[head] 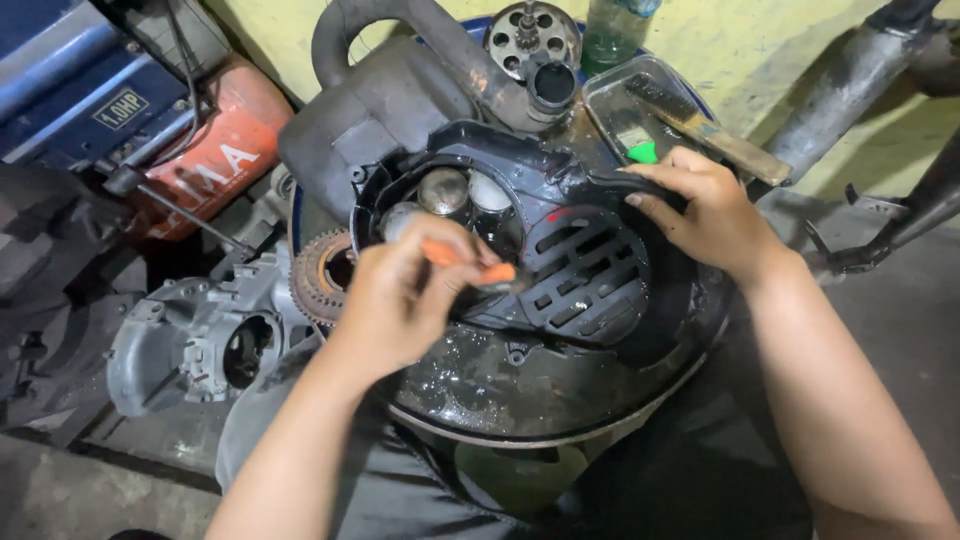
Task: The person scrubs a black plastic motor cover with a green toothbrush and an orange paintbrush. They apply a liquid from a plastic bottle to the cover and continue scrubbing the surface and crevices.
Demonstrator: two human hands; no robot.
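Observation:
A black plastic engine cover point(590, 270) with a slotted grille lies tilted in a round metal basin point(520, 400) holding dark oily liquid. My left hand point(405, 295) is closed around an orange-handled tool point(480, 265), probably a brush, whose tip touches the left edge of the grille. On the cover's upper right rim rests my right hand point(705, 205), fingers curled over the edge and holding the cover steady. Two round metal parts point(465, 192) show through the cover's opening.
A black air duct point(400, 90), a toothed metal wheel point(532, 38) and a clear tray with a wire brush point(690, 120) sit behind the basin. A grey engine casing point(200, 340) and a gear point(322, 275) lie left. An orange machine point(220, 150) stands far left.

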